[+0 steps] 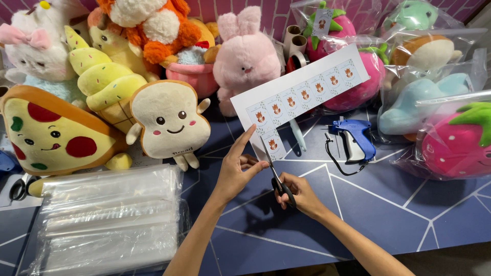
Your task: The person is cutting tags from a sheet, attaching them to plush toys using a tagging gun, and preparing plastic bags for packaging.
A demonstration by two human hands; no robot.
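Both hands work low over the bench [388, 214]: left hand [236, 171] pinches the sticker sheet [302, 92], right hand [299, 193] grips scissors [276, 176] mid-cut; next, a steady snip between stickers.

Left hand [238, 164] pinching a white sticker sheet [302, 94], right hand [298, 193] on scissors [276, 171] at its lower edge.

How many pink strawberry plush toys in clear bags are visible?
3 pink strawberry plush toys: top centre, behind the white label sheet, right edge. Others may be hidden.
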